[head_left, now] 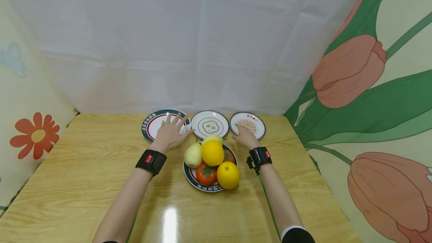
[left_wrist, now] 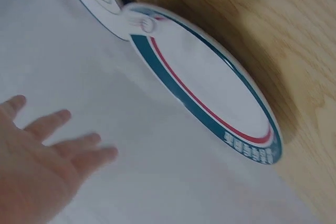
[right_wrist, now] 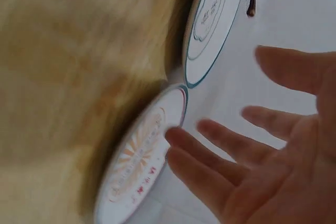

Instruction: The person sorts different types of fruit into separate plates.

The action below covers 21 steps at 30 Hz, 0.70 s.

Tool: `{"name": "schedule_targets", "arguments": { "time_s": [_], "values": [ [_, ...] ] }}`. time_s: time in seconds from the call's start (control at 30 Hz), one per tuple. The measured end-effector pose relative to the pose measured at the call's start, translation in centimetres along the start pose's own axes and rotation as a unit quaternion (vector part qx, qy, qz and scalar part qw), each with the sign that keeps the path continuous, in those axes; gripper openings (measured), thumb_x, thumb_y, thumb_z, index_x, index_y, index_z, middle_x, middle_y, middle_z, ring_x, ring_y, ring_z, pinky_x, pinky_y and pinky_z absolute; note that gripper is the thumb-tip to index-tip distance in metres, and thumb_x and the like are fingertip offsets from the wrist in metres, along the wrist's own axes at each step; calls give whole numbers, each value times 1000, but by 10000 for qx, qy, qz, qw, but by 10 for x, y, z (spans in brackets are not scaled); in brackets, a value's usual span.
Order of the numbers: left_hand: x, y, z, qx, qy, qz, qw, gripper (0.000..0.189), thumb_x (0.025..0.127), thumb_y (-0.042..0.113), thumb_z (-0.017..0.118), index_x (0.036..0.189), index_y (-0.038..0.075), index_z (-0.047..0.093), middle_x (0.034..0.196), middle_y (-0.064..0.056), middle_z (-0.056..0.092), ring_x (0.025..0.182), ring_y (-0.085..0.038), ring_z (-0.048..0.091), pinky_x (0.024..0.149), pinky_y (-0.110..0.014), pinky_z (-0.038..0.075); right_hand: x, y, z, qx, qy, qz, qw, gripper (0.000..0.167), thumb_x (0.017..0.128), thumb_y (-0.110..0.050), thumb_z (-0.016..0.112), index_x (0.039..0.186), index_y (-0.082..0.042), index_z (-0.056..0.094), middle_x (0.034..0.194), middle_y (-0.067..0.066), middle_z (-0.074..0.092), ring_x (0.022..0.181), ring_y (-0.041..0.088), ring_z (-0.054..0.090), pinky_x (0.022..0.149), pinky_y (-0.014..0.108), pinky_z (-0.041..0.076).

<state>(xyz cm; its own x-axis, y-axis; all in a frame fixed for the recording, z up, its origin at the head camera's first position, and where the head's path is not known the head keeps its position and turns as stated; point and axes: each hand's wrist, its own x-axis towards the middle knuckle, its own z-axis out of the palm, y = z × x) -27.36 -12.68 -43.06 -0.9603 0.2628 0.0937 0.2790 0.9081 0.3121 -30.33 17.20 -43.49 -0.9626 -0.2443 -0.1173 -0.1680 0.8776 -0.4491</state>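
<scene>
My left hand (head_left: 168, 133) is held with fingers spread over the left plate (head_left: 156, 126), which has a dark teal rim and a red ring. In the left wrist view that hand (left_wrist: 44, 166) holds nothing, apart from the plate. My right hand (head_left: 245, 136) is by the small plate with an orange fan pattern (head_left: 257, 127); in the right wrist view its fingers (right_wrist: 220, 137) are loosely extended and hold nothing. Between my hands, a teal-rimmed plate (head_left: 191, 181) bears pears (head_left: 193, 155), orange-yellow round fruits (head_left: 228, 175) and persimmons (head_left: 206, 174).
A white plate with a central emblem (head_left: 210, 126) stands in the middle of the back row. Behind the row hangs a white cloth (head_left: 189, 48). The wooden table (head_left: 84, 183) meets a flower-patterned wall (head_left: 371, 130) on the right.
</scene>
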Motion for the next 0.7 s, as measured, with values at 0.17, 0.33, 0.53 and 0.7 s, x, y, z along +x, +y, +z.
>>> {"name": "schedule_targets", "arguments": {
  "time_s": [0.17,0.33,0.53,0.7],
  "values": [
    [-14,33,9,-281,-247,1408,9893,80,85,60,58,150,24,28,156,-17,27,141,-47,24,106,-65,32,-30,18,21,738,-628,44,9953,55,94,-19,57,142,1,40,118,26,63,96,31,66,84,41,53],
    [-21,62,17,-355,-674,2335,9694,99,69,63,72,150,30,26,157,-14,23,142,-46,23,105,-65,34,-55,26,39,1382,-682,129,9880,47,93,-13,55,138,0,46,105,19,66,80,18,62,72,29,50],
    [-17,74,25,-302,-736,2865,9548,101,60,59,81,146,28,37,154,-16,28,137,-40,34,106,-57,38,-68,26,51,2095,-629,81,9758,50,88,-3,53,138,-2,45,96,15,62,79,19,54,69,27,44],
    [-12,74,31,-205,-543,3023,9514,81,64,51,83,134,26,50,142,-12,40,120,-30,45,96,-47,49,-69,26,58,2452,-571,187,9676,54,86,3,51,140,-3,42,98,18,61,79,20,53,67,26,43]
  ]
}}
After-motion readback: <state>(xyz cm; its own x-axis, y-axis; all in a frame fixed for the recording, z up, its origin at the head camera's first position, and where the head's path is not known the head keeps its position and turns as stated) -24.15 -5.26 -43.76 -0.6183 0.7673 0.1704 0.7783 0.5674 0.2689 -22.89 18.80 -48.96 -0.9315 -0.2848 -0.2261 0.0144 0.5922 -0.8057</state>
